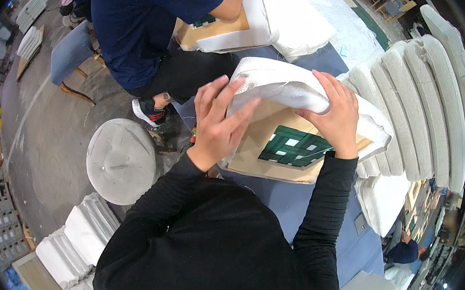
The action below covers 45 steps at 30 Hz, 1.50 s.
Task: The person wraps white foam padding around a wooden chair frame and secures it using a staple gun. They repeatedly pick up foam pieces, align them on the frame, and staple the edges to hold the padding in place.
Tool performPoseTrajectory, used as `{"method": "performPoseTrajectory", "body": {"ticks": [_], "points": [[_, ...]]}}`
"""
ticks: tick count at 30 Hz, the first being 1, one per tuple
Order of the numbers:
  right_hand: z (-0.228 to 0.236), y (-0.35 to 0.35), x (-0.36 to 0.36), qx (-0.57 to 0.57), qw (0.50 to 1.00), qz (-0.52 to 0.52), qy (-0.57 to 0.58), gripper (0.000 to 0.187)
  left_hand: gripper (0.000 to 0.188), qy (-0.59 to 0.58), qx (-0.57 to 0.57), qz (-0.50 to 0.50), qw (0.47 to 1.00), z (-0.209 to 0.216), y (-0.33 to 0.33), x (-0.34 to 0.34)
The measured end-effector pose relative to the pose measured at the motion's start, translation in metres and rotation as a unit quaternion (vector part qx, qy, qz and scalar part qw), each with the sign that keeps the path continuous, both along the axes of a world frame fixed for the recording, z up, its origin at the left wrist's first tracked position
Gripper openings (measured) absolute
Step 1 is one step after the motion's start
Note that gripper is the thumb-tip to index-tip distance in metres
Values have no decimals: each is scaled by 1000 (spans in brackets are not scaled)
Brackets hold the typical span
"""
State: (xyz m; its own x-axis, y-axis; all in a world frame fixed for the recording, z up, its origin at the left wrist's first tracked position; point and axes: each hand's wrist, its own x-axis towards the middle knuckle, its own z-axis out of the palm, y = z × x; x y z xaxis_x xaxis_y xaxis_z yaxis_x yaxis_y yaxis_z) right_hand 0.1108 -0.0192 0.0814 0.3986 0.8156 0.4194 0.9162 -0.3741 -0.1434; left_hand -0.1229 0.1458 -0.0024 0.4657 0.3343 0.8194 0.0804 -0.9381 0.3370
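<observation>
A chair seat stands on the blue work table in front of me, its wooden board (266, 172) turned toward me. Green woven webbing (294, 148) spans the opening in the board. White fabric (284, 74) wraps over the seat's far edge. My right hand (336, 113) is closed on the fabric at the upper right, with the thumb on the near side and the fingers over the top. At the left corner my left hand (218, 121) has its fingers spread; the fingertips are close to the fabric, and whether they touch it I cannot tell.
A co-worker in a dark blue shirt (138, 24) sits at the far left, over another seat (226, 38). Many white cushions (415, 106) are stacked at the right. A round grey stool (122, 159) and stacked white pads (81, 231) are at my left. The blue table (278, 197) extends toward me.
</observation>
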Motion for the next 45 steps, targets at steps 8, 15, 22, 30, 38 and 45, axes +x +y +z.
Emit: {"method": "performPoseTrajectory", "body": {"ticks": [8, 15, 22, 30, 38, 45], "points": [[-3, -9, 3, 22, 1000, -1, 6, 88, 27, -15, 53, 34, 998, 16, 18, 41], [-5, -15, 7, 61, 997, 2, 38, 82, 21, 15, -35, -141, 989, 25, 22, 22], [-8, -12, 5, 72, 997, -3, 34, 80, 11, -7, -226, -241, 944, 26, 4, -55], [-9, -22, 5, 56, 998, -19, 29, 85, 22, -545, -158, -352, 744, 135, -6, -70], [-14, -17, -4, 85, 996, -9, -3, 79, 56, 136, 103, -205, 964, 112, -8, -10], [-11, -27, -13, 100, 995, -13, -10, 83, 37, 102, 149, -149, 972, 66, 11, 40]]}}
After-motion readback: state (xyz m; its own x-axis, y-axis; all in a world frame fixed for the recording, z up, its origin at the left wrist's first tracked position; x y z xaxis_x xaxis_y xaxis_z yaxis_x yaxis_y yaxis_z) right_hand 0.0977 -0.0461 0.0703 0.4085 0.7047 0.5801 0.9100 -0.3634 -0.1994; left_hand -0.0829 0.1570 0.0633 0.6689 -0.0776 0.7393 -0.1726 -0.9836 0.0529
